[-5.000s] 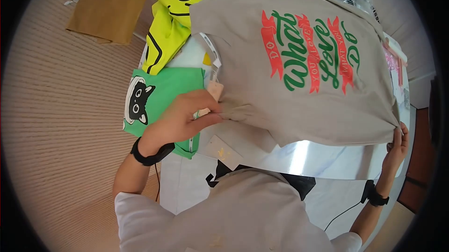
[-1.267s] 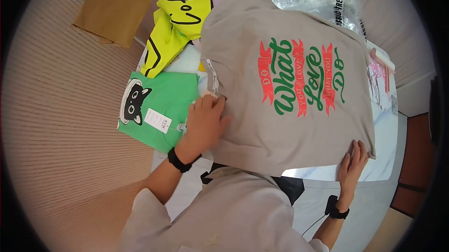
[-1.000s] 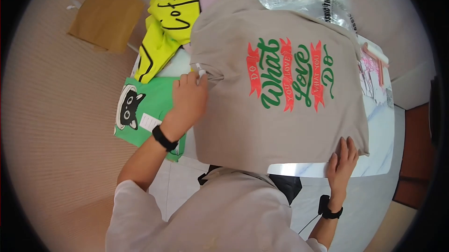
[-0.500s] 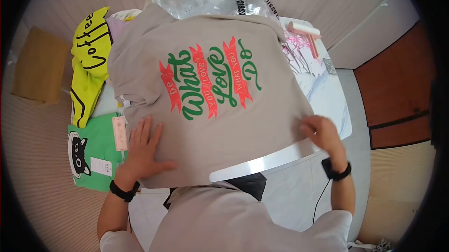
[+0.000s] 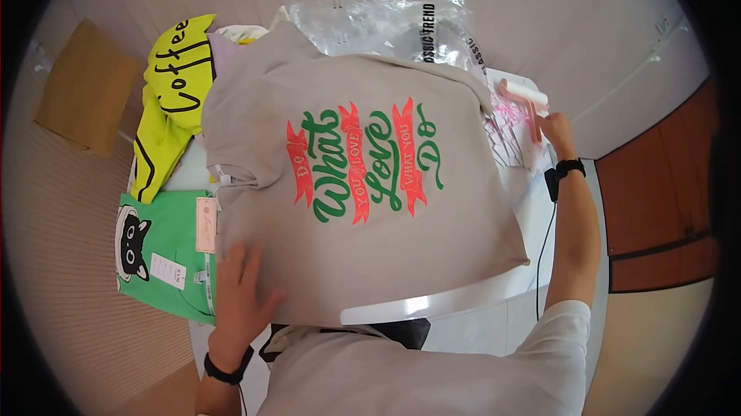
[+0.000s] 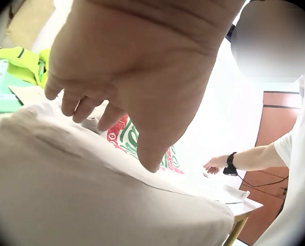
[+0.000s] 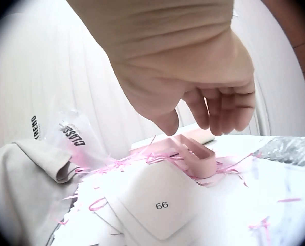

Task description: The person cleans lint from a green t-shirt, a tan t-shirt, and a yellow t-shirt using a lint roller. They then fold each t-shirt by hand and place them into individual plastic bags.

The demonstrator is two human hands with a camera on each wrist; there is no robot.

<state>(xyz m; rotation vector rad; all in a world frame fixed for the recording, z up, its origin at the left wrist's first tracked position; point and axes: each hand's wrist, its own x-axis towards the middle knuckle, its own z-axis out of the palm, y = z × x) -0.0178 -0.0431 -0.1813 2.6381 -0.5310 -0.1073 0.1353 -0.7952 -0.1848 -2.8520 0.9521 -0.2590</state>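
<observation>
A grey-beige T-shirt (image 5: 448, 238) with green and red lettering lies spread over the table. My left hand (image 5: 243, 296) has its fingers spread over the shirt's lower left part; in the left wrist view the palm faces the cloth. At the table's far right, my right hand (image 5: 559, 134) reaches to a lint roller (image 5: 525, 93) with a white roll and a pink handle. From the right wrist, the fingers (image 7: 227, 115) bend loosely down just above the pink handle (image 7: 201, 163), with thumb and fingers apart.
White tags (image 5: 505, 142) with pink strings lie under the roller. Left are a folded green T-shirt (image 5: 166, 223) with a cat print and a yellow garment (image 5: 181, 80). Clear plastic bags (image 5: 378, 22) lie behind. A brown bag (image 5: 89, 92) hangs at the far left.
My right hand has left the shirt's lower right corner and moved out to the lint roller. My left hand has let go of the shirt's neck side and moved down its left edge, fingers spread.
</observation>
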